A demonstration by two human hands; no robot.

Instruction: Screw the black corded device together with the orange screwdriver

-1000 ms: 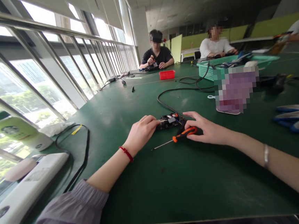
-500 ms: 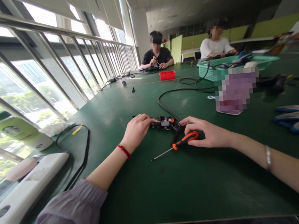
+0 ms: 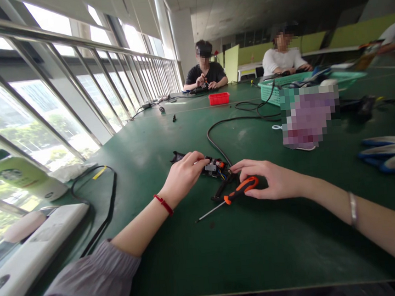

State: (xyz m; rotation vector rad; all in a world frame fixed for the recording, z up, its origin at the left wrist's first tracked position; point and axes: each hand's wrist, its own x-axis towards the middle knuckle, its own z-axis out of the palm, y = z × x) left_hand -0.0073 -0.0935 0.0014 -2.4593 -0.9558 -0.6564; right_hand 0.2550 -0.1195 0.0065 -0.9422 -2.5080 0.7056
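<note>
An opened black corded device [image 3: 212, 166] lies on the green table, showing a grey block, an orange part and thin coloured wires. My left hand [image 3: 185, 171] is closed over its left part, fingertips on the inner parts. My right hand [image 3: 276, 178] holds an orange-and-black screwdriver [image 3: 240, 190] by its handle between thumb and curled fingers. Its shaft points left and toward me, clear of the device. The right index fingertip touches the device near where the black cord [image 3: 216, 142] enters. Below the device, a narrow black part juts toward me; whether it is joined cannot be told.
A phone [image 3: 306, 124], blurred out, leans by a green basket [image 3: 270, 93] of tools. Blue-and-white gloves [image 3: 392, 156] lie right. A red box [image 3: 219, 98] stands farther back. At left are a bottle [image 3: 23, 174], a white power bank [image 3: 37, 254] and a cable [image 3: 113, 192]. Two people sit opposite.
The device has turned a little, its left end now showing beyond my left hand. My right hand and the screwdriver have shifted slightly left and toward me. The view has moved slightly.
</note>
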